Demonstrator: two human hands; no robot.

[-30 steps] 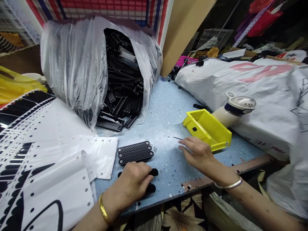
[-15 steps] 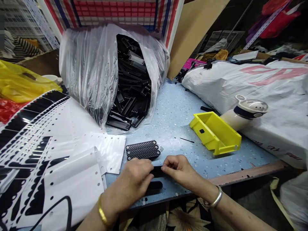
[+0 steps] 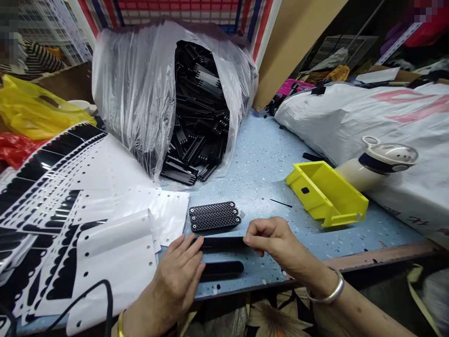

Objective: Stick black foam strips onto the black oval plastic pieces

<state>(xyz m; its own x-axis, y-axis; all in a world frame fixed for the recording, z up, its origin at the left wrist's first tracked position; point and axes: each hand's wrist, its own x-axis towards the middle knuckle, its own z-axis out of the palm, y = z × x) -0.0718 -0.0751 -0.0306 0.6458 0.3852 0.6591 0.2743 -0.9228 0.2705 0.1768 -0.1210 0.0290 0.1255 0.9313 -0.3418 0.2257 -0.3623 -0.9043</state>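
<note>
Two digits of your right hand (image 3: pixel 275 236), thumb and forefinger, are pinched together on the right end of the farther black strip (image 3: pixel 224 243). Your left hand (image 3: pixel 175 274) has its fingers laid out, slightly apart, over that strip's left end, so it stretches between your hands. The nearer black strip (image 3: pixel 224 268) lies below it, close to the table edge, its left end hidden by your left hand. Just past your fingers, black textured pieces (image 3: pixel 214 216) with fasteners at their ends lie side by side on the speckled blue table (image 3: pixel 256 154). Rightward, near a thin black rod (image 3: pixel 280 203), sits the yellow bin (image 3: pixel 310 208), its bare inner walls showing. The bottle (image 3: pixel 365 171) leans behind it. Farther out, the see-through plastic bag (image 3: pixel 136 89) gapes toward you, heaped with black parts (image 3: pixel 199 117), some toothed like combs. You cannot tell what the white sack (image 3: pixel 326 117) at far right holds.
</note>
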